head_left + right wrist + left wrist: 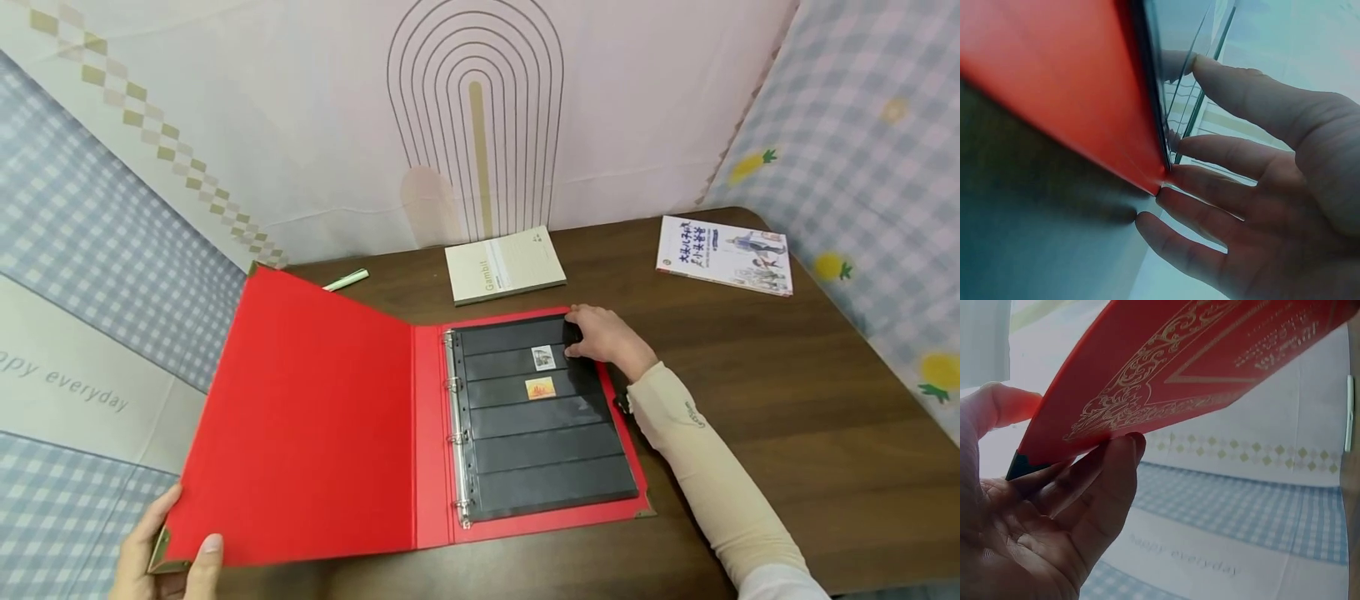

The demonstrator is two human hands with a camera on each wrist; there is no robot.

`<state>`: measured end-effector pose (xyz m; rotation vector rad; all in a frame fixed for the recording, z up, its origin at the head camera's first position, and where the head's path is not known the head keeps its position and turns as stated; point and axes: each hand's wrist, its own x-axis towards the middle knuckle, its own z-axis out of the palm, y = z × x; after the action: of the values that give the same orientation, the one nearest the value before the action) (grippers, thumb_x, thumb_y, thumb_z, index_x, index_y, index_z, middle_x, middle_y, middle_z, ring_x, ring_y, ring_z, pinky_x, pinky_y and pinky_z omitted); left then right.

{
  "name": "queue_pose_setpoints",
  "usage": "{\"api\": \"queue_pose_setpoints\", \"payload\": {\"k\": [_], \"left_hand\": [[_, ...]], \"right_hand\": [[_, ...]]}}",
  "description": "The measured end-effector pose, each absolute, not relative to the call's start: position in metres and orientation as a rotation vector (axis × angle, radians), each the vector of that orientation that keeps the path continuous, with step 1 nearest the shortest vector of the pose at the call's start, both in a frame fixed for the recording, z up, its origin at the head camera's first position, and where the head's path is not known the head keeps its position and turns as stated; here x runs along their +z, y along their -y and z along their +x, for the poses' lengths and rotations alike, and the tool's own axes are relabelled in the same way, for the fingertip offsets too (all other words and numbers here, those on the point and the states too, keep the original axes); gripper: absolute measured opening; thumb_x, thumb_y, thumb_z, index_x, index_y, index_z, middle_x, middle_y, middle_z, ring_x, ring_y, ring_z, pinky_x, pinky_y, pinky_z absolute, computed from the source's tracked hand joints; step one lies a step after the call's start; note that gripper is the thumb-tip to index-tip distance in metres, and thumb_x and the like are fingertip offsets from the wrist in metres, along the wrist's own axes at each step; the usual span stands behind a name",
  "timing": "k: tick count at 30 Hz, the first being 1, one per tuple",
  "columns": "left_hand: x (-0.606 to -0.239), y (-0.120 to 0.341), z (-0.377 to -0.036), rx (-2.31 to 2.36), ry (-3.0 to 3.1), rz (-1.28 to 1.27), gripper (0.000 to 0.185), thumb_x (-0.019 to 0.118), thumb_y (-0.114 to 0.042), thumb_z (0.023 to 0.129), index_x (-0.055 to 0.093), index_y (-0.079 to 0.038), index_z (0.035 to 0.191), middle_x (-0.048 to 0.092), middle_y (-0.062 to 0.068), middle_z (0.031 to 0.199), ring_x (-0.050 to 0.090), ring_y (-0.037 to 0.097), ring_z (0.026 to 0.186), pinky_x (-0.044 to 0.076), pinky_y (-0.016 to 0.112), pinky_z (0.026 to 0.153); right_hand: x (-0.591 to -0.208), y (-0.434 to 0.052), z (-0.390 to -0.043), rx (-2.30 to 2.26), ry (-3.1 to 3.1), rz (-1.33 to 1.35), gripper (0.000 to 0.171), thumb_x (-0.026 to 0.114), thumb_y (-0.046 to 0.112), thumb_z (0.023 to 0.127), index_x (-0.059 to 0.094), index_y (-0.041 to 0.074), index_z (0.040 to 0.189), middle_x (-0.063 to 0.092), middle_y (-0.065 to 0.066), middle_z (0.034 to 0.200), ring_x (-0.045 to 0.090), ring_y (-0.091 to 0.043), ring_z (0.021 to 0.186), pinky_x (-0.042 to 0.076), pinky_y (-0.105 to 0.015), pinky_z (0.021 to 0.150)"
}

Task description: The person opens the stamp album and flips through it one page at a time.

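Note:
A red ring-binder stamp album (322, 433) lies spread on the table, its front cover raised at the left. My left hand (168, 550) grips the cover's lower corner, thumb on the inner face and fingers underneath; gold ornament on the outer face (1166, 369) shows in the left wrist view. On the right side lies a black stock page (547, 433) with two stamps, one grey-white (543, 358) and one orange-yellow (540, 388). At the page's upper right corner rests my right hand (611, 337). In the right wrist view its thumb and fingertips touch the edge, fingers fairly straight.
Behind the album lies a cream notebook (506, 267) marked Gambit. A pale green pen (347, 280) is partly hidden by the raised cover. A white picture book (723, 254) lies at the back right of the brown table (810, 433). Patterned cloth (330, 108) hangs around the table.

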<state>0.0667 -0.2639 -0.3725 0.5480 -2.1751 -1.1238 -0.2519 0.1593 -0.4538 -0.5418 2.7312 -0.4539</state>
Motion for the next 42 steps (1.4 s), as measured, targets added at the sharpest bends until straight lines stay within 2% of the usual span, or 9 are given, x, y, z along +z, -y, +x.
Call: {"api": "queue_pose_setpoints", "payload": {"k": [3,6,11,16,21,26,28,35,42], "left_hand": [[-0.373,0.268,0.066,-1.096,2.189,0.583,0.055,0.065,0.007,0.091,0.058,-0.008,0.144,0.063,-0.023,0.11,0.063,-0.004,0.051,0.048,0.014,0.044],[-0.377,0.274,0.066,-1.177,2.138,0.581,0.054,0.063,0.009,0.091,0.058,-0.005,0.143,0.065,-0.018,0.114,0.064,-0.002,0.051,0.048,0.014,0.045],[-0.389,0.288,0.065,-1.231,2.069,0.565,0.052,0.062,0.013,0.09,0.058,0.001,0.14,0.065,-0.011,0.118,0.066,-0.007,0.073,0.05,0.01,0.054],[-0.396,0.296,0.065,-1.095,2.135,0.625,0.054,0.065,0.012,0.089,0.058,-0.002,0.141,0.062,-0.021,0.111,0.062,-0.011,0.081,0.048,0.006,0.059],[-0.403,0.3,0.066,-1.08,2.134,0.615,0.055,0.065,0.012,0.089,0.058,-0.002,0.141,0.061,-0.018,0.124,0.061,-0.009,0.096,0.046,0.004,0.069],[-0.411,0.309,0.067,-1.16,2.128,0.726,0.055,0.068,0.008,0.089,0.059,-0.006,0.141,0.061,-0.027,0.11,0.061,-0.015,0.08,0.046,0.005,0.059],[-0.415,0.311,0.068,-1.156,2.15,0.762,0.054,0.068,0.005,0.089,0.059,-0.006,0.141,0.056,-0.032,0.106,0.059,-0.017,0.074,0.045,0.005,0.056],[-0.43,0.313,0.067,-1.088,2.157,0.705,0.054,0.07,0.007,0.084,0.064,-0.006,0.136,0.053,-0.027,0.103,0.054,-0.018,0.068,0.044,0.004,0.054],[-0.441,0.319,0.069,-1.049,2.189,0.685,0.052,0.072,0.006,0.084,0.065,-0.005,0.134,0.049,-0.031,0.102,0.052,-0.018,0.062,0.043,0.004,0.053]], "right_hand": [[-0.455,-0.161,-0.251,-0.454,-2.736,-0.56,0.063,0.076,0.019,0.091,0.051,-0.011,0.141,0.041,-0.033,0.15,0.04,-0.048,0.138,0.029,-0.06,0.113],[-0.456,-0.163,-0.252,-0.465,-2.736,-0.573,0.063,0.076,0.019,0.091,0.052,-0.011,0.141,0.04,-0.033,0.151,0.039,-0.048,0.139,0.029,-0.061,0.113],[-0.455,-0.165,-0.251,-0.493,-2.726,-0.58,0.063,0.076,0.02,0.09,0.052,-0.01,0.141,0.04,-0.032,0.152,0.038,-0.048,0.139,0.028,-0.061,0.113],[-0.451,-0.166,-0.249,-0.48,-2.729,-0.606,0.063,0.078,0.021,0.088,0.054,-0.01,0.138,0.042,-0.032,0.15,0.041,-0.048,0.137,0.031,-0.062,0.111],[-0.453,-0.165,-0.251,-0.462,-2.728,-0.6,0.063,0.076,0.019,0.09,0.052,-0.01,0.14,0.04,-0.032,0.152,0.039,-0.047,0.139,0.029,-0.062,0.112],[-0.455,-0.166,-0.251,-0.464,-2.723,-0.591,0.064,0.076,0.02,0.09,0.051,-0.01,0.142,0.038,-0.031,0.153,0.037,-0.047,0.14,0.028,-0.061,0.113],[-0.456,-0.167,-0.251,-0.471,-2.718,-0.586,0.065,0.075,0.02,0.091,0.05,-0.01,0.142,0.037,-0.031,0.154,0.037,-0.047,0.14,0.027,-0.062,0.113],[-0.456,-0.168,-0.25,-0.463,-2.704,-0.57,0.065,0.073,0.02,0.093,0.047,-0.009,0.145,0.034,-0.031,0.156,0.034,-0.047,0.142,0.025,-0.062,0.115],[-0.456,-0.17,-0.248,-0.462,-2.702,-0.582,0.067,0.074,0.019,0.091,0.047,-0.009,0.145,0.034,-0.031,0.155,0.034,-0.047,0.142,0.026,-0.061,0.114]]}}
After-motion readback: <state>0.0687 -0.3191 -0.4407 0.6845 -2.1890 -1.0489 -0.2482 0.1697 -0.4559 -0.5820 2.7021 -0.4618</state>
